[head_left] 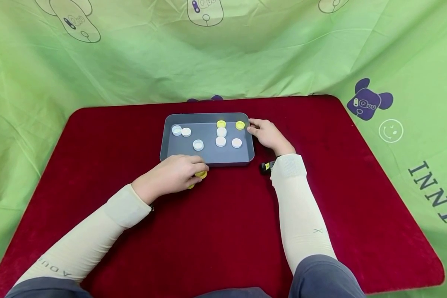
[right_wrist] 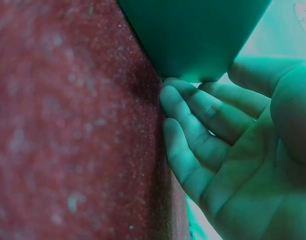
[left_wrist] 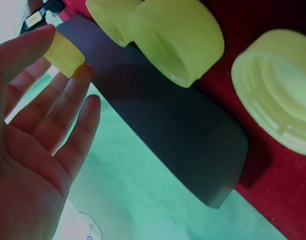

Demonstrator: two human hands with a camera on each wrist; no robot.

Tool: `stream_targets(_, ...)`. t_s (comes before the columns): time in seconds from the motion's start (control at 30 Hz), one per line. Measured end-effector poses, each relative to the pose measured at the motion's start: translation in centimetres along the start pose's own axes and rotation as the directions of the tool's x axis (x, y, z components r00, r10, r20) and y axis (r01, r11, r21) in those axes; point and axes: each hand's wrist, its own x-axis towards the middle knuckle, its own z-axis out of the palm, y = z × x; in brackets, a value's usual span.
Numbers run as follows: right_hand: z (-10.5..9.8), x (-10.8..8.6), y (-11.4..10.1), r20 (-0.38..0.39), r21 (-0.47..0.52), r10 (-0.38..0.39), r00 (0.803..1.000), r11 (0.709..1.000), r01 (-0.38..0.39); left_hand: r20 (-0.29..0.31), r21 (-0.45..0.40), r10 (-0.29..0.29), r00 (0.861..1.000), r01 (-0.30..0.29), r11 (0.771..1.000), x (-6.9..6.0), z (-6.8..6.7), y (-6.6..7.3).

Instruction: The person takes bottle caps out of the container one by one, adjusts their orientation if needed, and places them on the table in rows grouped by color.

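Note:
My left hand (head_left: 173, 173) is at the near-left edge of the grey tray (head_left: 219, 162), beside a yellow cap (head_left: 201, 174). In the left wrist view, thumb and fingertips of the left hand (left_wrist: 48, 110) pinch a yellow cap (left_wrist: 66, 53). Several other yellow caps (left_wrist: 185, 37) stand on the red cloth outside the tray. My right hand (head_left: 269, 135) touches the tray's right wall; in the right wrist view its fingers (right_wrist: 213, 112) are extended against the tray's corner (right_wrist: 195, 45). Inside the tray are two yellow caps (head_left: 240, 125) and several white caps (head_left: 236, 143).
A red cloth (head_left: 223, 231) covers the table under the tray. A black device (head_left: 265, 167) is at the right wrist, near the tray's near-right corner. Green printed fabric (head_left: 145, 62) hangs behind the table and at its sides.

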Motion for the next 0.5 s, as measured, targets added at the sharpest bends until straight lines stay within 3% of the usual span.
stream_targets(0.5, 0.07, 0.05, 0.18, -0.011, -0.003, -0.003, 1.0, 1.0, 0.003, -0.006, -0.021, -0.002, 1.0, 0.002, 1.0, -0.15, 0.86, 0.48)
